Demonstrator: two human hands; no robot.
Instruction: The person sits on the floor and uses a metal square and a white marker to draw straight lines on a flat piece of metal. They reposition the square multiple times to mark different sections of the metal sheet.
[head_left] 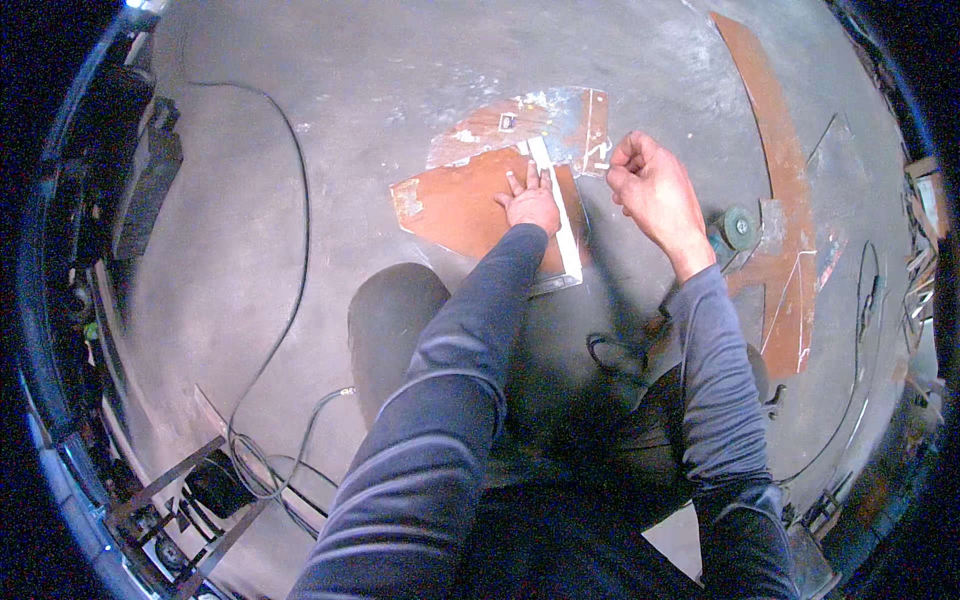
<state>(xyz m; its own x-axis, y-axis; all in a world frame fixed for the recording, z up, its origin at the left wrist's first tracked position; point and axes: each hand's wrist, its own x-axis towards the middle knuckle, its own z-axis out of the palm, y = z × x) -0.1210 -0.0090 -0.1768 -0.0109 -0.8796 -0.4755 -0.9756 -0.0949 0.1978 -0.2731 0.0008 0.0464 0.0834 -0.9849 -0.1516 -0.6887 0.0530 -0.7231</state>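
Note:
My left hand (530,205) lies with its fingers spread, pressing on a rust-brown flat sheet (455,205) with angled edges. Its fingertips reach a pale straightedge (568,235) that runs along the sheet's right side. Behind the sheet sits a second, worn piece (480,128) with flaked, bluish and whitish patches and a white line near its right end. Just right of that piece, my right hand (655,190) is raised with its fingers pinched together. Whatever is between those fingertips is too small to make out.
An angle grinder (738,230) with a greenish disc stands right of my right hand. Beyond it lies a long brown cut sheet (780,190) with white lines. A dark cable (305,200) curves over the floor at left, near a metal frame (165,480).

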